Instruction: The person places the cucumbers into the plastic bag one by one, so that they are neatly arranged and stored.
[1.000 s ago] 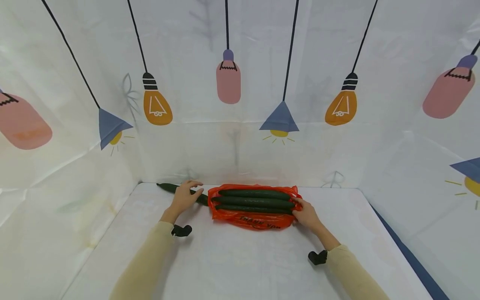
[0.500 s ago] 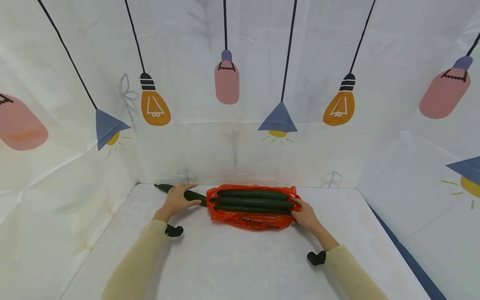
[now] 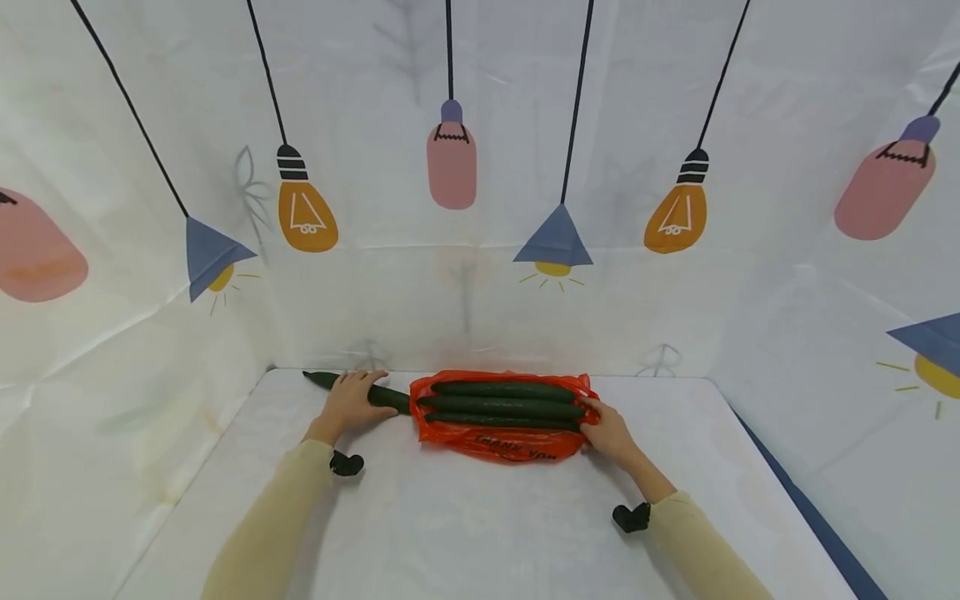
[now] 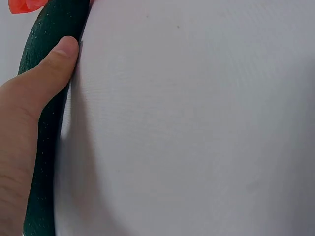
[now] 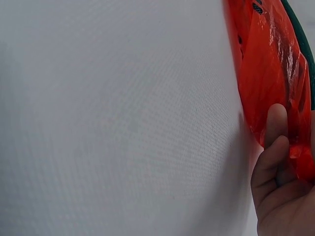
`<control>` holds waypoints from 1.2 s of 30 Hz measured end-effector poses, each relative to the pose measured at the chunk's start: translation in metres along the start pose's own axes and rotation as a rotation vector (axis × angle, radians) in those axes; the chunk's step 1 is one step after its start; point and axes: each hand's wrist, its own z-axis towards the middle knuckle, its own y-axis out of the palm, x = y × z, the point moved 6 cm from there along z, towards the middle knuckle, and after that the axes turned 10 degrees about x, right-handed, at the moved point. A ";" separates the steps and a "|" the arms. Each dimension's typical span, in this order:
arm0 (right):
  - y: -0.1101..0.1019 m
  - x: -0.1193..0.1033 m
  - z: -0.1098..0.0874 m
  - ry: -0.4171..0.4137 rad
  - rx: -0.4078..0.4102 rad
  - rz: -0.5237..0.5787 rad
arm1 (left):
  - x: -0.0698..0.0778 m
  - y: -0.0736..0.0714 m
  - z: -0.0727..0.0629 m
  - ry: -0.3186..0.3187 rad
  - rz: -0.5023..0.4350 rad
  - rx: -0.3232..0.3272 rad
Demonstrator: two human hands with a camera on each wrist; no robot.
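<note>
A single dark green cucumber [image 3: 390, 399] lies on the white table, left of a red plastic bag [image 3: 480, 443]. My left hand [image 3: 350, 406] grips it around the middle, the thumb along its near side in the left wrist view; the other fingers are hidden there. One end of this cucumber [image 4: 46, 152] meets the bag's left edge. Three more cucumbers [image 3: 504, 408] lie side by side within the bag, which has "THANK YOU" printed on its front. At the bag's right end, my right hand [image 3: 611, 431] holds the red plastic between thumb and fingers.
A white sheet [image 3: 495, 308] printed with hanging lamps stands right behind the table [image 3: 480, 525], close to the cucumbers. Similar sheets rise on the left and right sides. A blue strip [image 3: 813, 508] runs along the table's right edge.
My left hand has come down from above the loose cucumber, moved slightly left and closed around it. My right hand stays at the bag's right end.
</note>
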 end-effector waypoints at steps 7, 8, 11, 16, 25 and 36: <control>0.000 -0.002 0.003 -0.001 -0.006 -0.010 | -0.005 -0.001 -0.006 -0.036 0.013 -0.087; 0.000 -0.002 0.003 0.000 -0.009 -0.009 | -0.004 -0.001 -0.009 -0.021 0.001 -0.089; -0.001 -0.003 0.004 0.001 -0.015 -0.002 | 0.000 -0.005 -0.015 0.063 -0.029 -0.065; -0.003 -0.003 0.007 0.006 -0.008 0.002 | 0.008 -0.010 -0.022 0.204 -0.044 -0.024; -0.003 -0.001 0.006 -0.006 -0.013 0.002 | 0.001 -0.022 -0.024 0.172 -0.113 0.010; 0.000 0.000 0.003 -0.003 -0.008 0.004 | -0.008 -0.054 -0.022 0.158 -0.110 0.081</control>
